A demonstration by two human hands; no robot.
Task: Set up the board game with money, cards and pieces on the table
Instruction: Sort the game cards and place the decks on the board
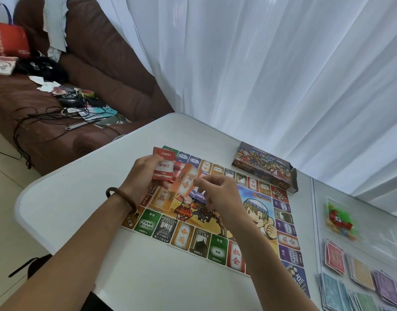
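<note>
The colourful game board [215, 223] lies flat on the white table [85, 198]. Above its far left part, my left hand [141, 176] grips a fanned stack of red cards [165, 167]. My right hand [217, 194] pinches an orange card [185, 182] by its edge, tilted over the board, and purple cards [199, 196] show under its fingers. Stacks of play money [359, 277] in red, yellow, purple, blue and green lie at the right. A clear bag of game pieces [338, 218] lies beyond them, blurred.
The open game box [264, 167] stands on the table behind the board. A brown sofa [92, 63] with a red bag [9, 39], cables and clutter stands at the left. White curtains hang behind the table. A seam splits the table at the right.
</note>
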